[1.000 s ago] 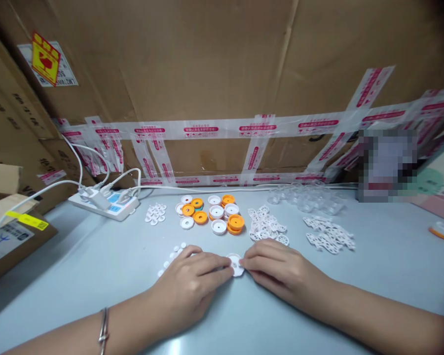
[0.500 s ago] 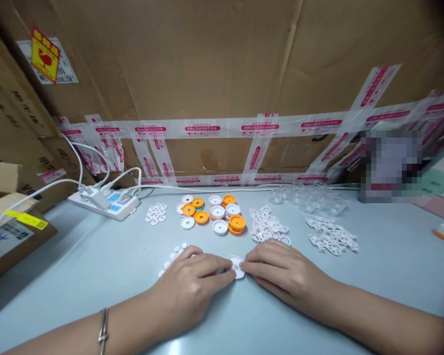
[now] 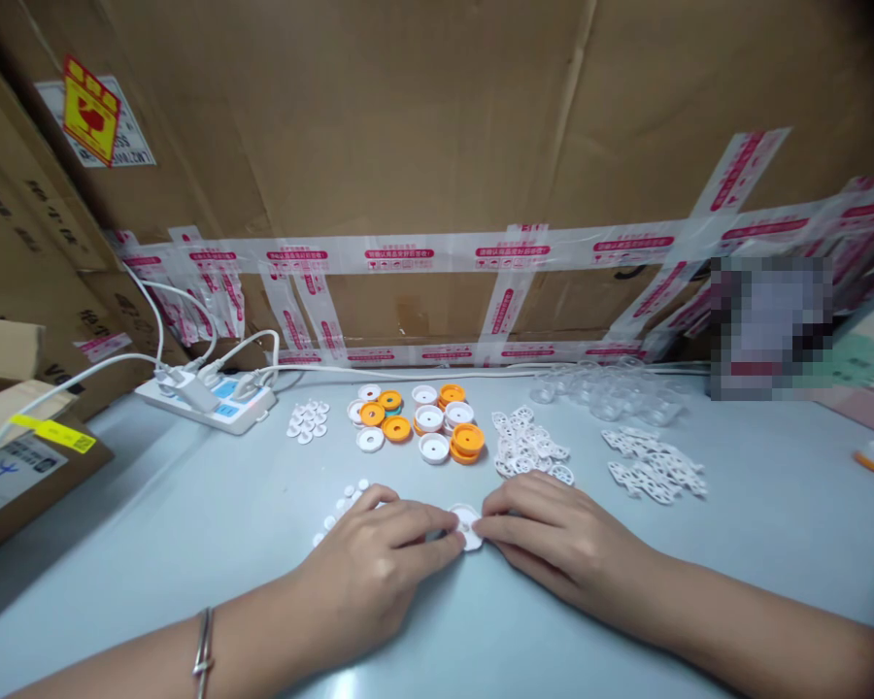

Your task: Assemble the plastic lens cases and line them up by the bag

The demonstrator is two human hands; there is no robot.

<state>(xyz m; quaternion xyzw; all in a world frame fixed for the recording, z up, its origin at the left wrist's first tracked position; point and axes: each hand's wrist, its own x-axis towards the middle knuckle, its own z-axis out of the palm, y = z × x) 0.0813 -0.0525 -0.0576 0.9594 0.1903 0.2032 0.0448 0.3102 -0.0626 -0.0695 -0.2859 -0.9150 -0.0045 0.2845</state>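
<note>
Both hands rest on the pale blue table [image 3: 189,505] near its front. My left hand [image 3: 379,563] and my right hand [image 3: 554,534] meet at a small white round disc [image 3: 467,524] lying flat between their fingertips. The fingers of each hand are pressed together against the disc's rim. A few tiny white buttons [image 3: 339,505] lie just behind my left hand. A bracelet sits on my left wrist.
Behind the hands lie orange and white caps [image 3: 422,422], small white pieces [image 3: 307,420], two heaps of white perforated parts [image 3: 528,447] [image 3: 655,464] and clear cups [image 3: 612,393]. A power strip [image 3: 208,398] with cables lies at back left. Taped cardboard walls surround the table.
</note>
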